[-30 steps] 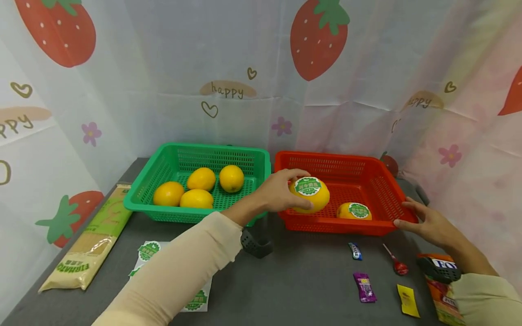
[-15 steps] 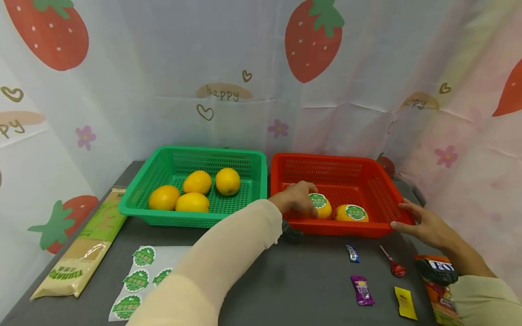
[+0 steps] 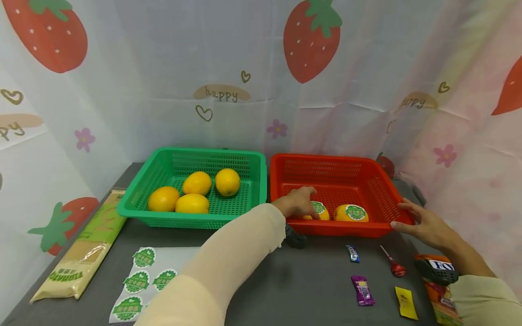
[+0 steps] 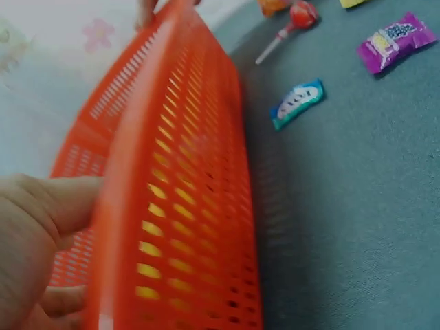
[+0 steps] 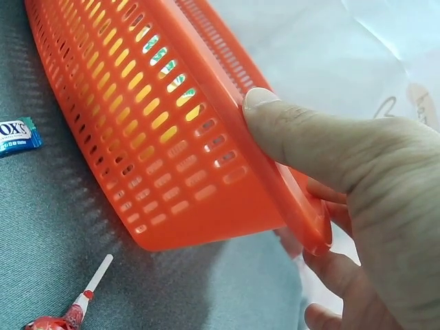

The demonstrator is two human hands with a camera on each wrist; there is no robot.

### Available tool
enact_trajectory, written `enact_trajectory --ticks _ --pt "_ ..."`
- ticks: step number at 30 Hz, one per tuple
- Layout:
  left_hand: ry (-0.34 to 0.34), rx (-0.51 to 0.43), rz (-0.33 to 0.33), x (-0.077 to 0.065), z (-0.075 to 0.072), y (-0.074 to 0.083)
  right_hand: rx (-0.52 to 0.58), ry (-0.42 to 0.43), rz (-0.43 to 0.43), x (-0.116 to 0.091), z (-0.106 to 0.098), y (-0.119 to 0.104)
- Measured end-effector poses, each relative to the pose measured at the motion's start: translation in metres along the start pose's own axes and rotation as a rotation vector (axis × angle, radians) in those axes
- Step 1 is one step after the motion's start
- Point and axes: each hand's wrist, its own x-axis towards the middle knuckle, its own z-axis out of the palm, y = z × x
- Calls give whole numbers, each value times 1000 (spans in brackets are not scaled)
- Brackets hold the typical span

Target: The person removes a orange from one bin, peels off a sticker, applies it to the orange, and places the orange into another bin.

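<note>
In the head view my left hand reaches over the front rim of a red plastic basket, its fingers and thumb around a yellow fruit low inside. A green-and-white sticker faces up on that fruit, partly covered by the hand. Beside it lies a second yellow fruit with a like sticker. My right hand holds the basket's right front corner, thumb on top of the rim and fingers below. Through the slots in the left wrist view, yellow fruit shows; the grip itself is hidden there.
A green basket with several unstickered yellow fruits stands left. In front lie a sticker sheet, a noodle packet, a blue candy, a lollipop, a purple candy, a yellow packet and an orange bag.
My left hand has lowered the stickered fruit from above the red basket's front rim down into the basket, beside the other one. My right hand stays on the corner.
</note>
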Motion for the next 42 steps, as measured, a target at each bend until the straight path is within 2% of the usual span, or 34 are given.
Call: enact_trajectory --ticks 8,12,17,22,25,28,32,36,42 --pt "73 -76 186 -31 -33 13 2 -3 12 -1 1 -1" --pt "129 -111 225 -51 -54 12 13 -3 10 -3 2 -3" --pt "191 -161 259 -77 -78 3 15 -6 9 -3 2 -3" --pt "256 -117 270 -100 -95 -12 5 -6 3 -3 1 -1" --pt "301 -101 259 -116 -104 -24 13 -7 3 -3 3 0" --pt "354 -122 270 -134 -114 -43 24 -8 -5 -3 5 -1" --pt "436 -132 277 -156 -129 -74 26 -6 -8 -4 5 -2" --pt "507 -135 245 -175 -142 -107 25 -10 1 -3 5 -3" --pt "604 -159 247 -198 -154 -144 16 -11 8 -2 4 -1"
